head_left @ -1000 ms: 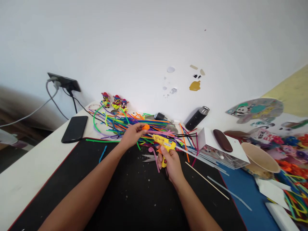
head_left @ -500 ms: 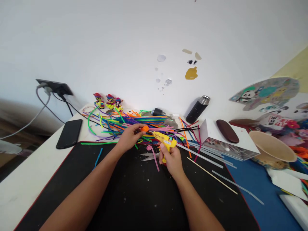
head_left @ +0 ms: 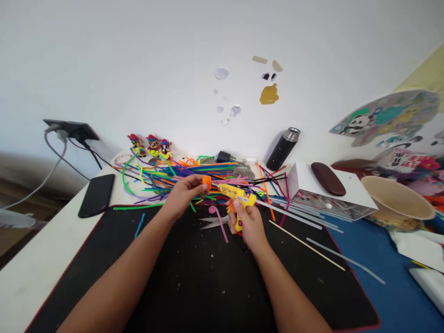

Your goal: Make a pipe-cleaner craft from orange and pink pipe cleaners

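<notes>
Between the fingertips of my left hand (head_left: 183,196) is a small orange coil (head_left: 206,181), seemingly of pipe cleaner. My right hand (head_left: 249,223) is wrapped round the handle of a yellow hot glue gun (head_left: 236,194), with a clear glue stick out of its back. The gun's nozzle points left and meets or nearly meets the orange coil; I cannot tell whether they touch. Under the hands lie a pink pipe cleaner with a curled end (head_left: 219,222) and scissors (head_left: 212,223), whose handles my right hand partly hides.
Many coloured pipe cleaners (head_left: 194,171) are heaped along the wall. Clear glue sticks (head_left: 298,215) and a wooden stick (head_left: 308,245) lie right. A black flask (head_left: 282,150), a white box (head_left: 350,194) and a bowl (head_left: 397,196) stand beyond. A phone (head_left: 96,196) lies left.
The orange coil has been turned and now stands more upright in my left fingers. The glue gun's nozzle has come closer to it. The view has shifted slightly.
</notes>
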Tool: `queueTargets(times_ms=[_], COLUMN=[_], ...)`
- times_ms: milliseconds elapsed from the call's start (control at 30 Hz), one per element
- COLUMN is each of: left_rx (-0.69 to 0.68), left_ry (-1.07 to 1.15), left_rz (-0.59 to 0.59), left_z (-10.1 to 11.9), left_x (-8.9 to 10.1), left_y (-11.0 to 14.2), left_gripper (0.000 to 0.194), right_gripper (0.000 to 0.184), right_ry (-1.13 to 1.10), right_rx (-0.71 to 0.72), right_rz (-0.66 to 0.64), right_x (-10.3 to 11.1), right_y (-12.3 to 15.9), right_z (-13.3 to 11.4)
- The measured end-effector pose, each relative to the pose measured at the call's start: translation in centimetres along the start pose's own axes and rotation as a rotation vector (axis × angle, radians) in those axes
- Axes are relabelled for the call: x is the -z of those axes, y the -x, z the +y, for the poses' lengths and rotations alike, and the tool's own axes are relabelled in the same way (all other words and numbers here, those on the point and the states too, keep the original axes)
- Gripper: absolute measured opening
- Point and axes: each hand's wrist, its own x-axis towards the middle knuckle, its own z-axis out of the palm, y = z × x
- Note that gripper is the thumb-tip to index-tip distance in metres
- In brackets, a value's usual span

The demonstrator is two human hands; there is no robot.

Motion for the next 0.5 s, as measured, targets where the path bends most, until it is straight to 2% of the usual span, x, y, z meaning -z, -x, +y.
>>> queueTargets(times_ms=[100,200,333,500], left_rx=[0.111,0.198,0.251,0.233], left_ry=[0.264,0.415,0.503,0.468], left_rz=[0.078,0.120,0.126,0.152], left_z=[0.7,1.3,1.6,1.5], left_x=[0.0,0.1,0.1,0.0], left_y=[0.0,0.0,0.0,-0.1], left_gripper=[0.036,0.027,0.017,0.017], right_gripper=[0.056,0.056,0.055,0.055], right_ry=[0.007,-0.009,-0.047,-0.048], right_rx=[-0.007,-0.016,-0.019,-0.035], right_rz=[0.000,-0.001,0.011,0.016], right_x=[-0.2,-0.3,-0.3,-0.3], right_y=[0.1,0.2,0.2,0.1], right_z=[-0.1,0.0,0.1,0.1])
